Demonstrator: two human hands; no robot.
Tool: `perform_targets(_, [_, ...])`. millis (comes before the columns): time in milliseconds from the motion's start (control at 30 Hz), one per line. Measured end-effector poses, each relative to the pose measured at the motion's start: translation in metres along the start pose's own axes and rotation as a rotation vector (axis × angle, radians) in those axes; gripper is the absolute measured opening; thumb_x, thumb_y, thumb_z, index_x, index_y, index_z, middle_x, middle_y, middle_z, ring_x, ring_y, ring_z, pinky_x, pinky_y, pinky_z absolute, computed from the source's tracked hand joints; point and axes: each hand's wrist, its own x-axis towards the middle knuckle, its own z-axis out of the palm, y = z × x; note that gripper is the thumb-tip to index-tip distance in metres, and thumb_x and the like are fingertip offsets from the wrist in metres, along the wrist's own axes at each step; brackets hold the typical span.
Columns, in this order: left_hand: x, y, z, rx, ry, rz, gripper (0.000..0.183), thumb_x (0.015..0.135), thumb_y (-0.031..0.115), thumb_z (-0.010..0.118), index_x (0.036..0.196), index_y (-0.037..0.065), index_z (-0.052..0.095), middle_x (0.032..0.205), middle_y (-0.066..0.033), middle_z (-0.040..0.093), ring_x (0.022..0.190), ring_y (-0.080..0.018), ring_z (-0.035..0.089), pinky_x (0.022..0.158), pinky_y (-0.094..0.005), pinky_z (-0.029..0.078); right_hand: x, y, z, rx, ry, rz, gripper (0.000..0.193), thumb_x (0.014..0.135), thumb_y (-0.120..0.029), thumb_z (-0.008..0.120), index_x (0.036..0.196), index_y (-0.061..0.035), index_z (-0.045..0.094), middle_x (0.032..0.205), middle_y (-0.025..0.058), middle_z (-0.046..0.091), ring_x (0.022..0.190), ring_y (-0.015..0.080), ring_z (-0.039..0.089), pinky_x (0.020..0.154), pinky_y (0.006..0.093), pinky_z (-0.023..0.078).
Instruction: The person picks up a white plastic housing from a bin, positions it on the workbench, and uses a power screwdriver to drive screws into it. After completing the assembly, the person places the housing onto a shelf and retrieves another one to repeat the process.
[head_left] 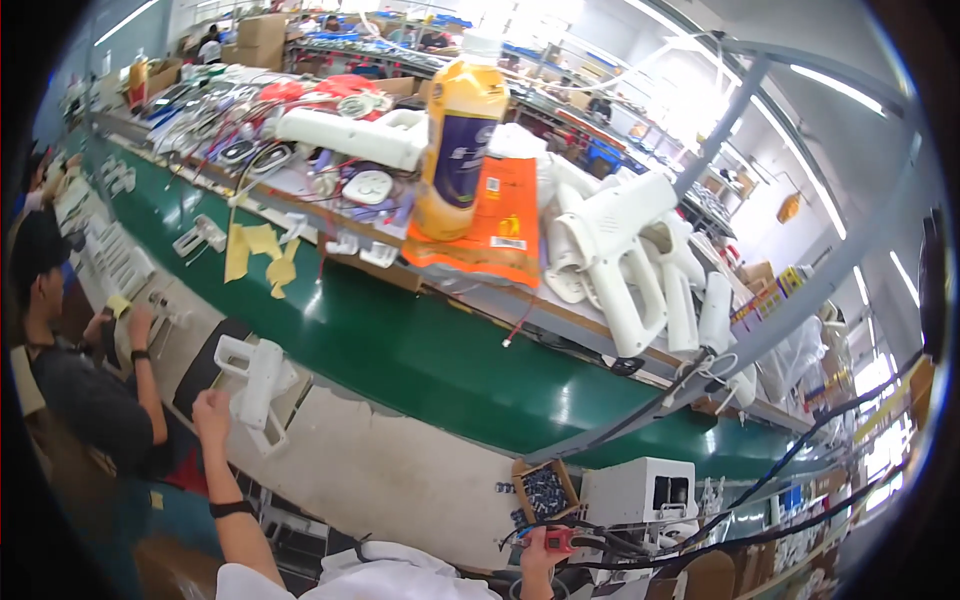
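My left hand (212, 412) holds a white plastic gun-shaped housing (257, 385) over the pale workbench (400, 470), beside a dark mat (205, 365). My right hand (540, 552) grips a red-handled tool (562, 540) with black cables running off to the right. It sits near the lower edge, just below a small cardboard box of dark screws (545, 492) and next to a white machine box (640, 492).
A green conveyor belt (400, 350) runs diagonally. Behind it a shelf holds several white housings (620, 250), an orange bottle (458, 140), an orange packet (495, 225) and wires. A co-worker in a dark shirt (85, 395) sits at the left. Yellow scraps (260, 250) lie on the belt.
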Motion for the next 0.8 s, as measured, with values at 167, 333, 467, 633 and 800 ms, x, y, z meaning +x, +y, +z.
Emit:
perform_targets(167, [-0.126, 0.280, -0.014, -0.771, -0.393, 0.521, 0.033, 0.082, 0.009, 0.067, 0.114, 0.000, 0.060, 0.084, -0.0067, 0.063, 0.068, -0.0094, 0.058, 0.060, -0.0228, 0.049, 0.004, 0.029, -0.014, -0.080, 0.061, -0.096, 0.039, 0.078, 0.001, 0.065, 0.105, -0.0081, 0.039, 0.071, 0.0061, 0.055, 0.053, 0.0145, 0.054, 0.048, 0.0278, 0.047])
perform_targets(333, [-0.215, 0.470, -0.005, -0.448, -0.711, 1.026, 0.046, 0.078, 0.009, 0.068, 0.121, -0.003, 0.053, 0.096, -0.0096, 0.063, 0.078, -0.0129, 0.063, 0.069, -0.0254, 0.051, 0.001, 0.002, -0.001, -0.005, -0.022, 0.169, 0.051, 0.076, 0.000, 0.073, 0.113, -0.0052, 0.039, 0.102, 0.0098, 0.055, 0.084, 0.0150, 0.059, 0.069, 0.0283, 0.053])
perform_targets(467, [-0.219, 0.555, 0.082, -0.164, -0.150, 1.335, 0.066, 0.081, 0.036, 0.066, 0.129, -0.004, 0.044, 0.112, -0.0189, 0.061, 0.096, -0.0341, 0.064, 0.083, -0.0446, 0.051, -0.005, -0.012, 0.021, 0.024, 0.057, -0.028, 0.036, 0.078, 0.002, 0.068, 0.103, -0.0076, 0.045, 0.081, 0.0051, 0.056, 0.062, 0.0128, 0.056, 0.056, 0.0267, 0.050])
perform_targets(633, [-0.217, 0.608, 0.120, 0.050, -0.460, 0.919, 0.078, 0.073, 0.049, 0.068, 0.127, -0.004, 0.049, 0.112, -0.0237, 0.062, 0.104, -0.0368, 0.061, 0.090, -0.0436, 0.049, -0.006, -0.025, 0.010, -0.009, -0.012, 0.092, 0.047, 0.077, -0.002, 0.072, 0.111, -0.0032, 0.040, 0.094, 0.0089, 0.057, 0.078, 0.0146, 0.058, 0.066, 0.0285, 0.052])
perform_targets(800, [-0.224, 0.612, 0.115, 0.178, -0.396, 0.913, 0.066, 0.069, 0.051, 0.071, 0.107, -0.001, 0.063, 0.102, -0.0196, 0.067, 0.096, -0.0333, 0.066, 0.081, -0.0415, 0.053, -0.004, -0.040, 0.011, -0.045, 0.054, -0.036, 0.034, 0.076, -0.001, 0.072, 0.099, -0.0039, 0.047, 0.084, 0.0061, 0.057, 0.070, 0.0128, 0.058, 0.060, 0.0256, 0.050])
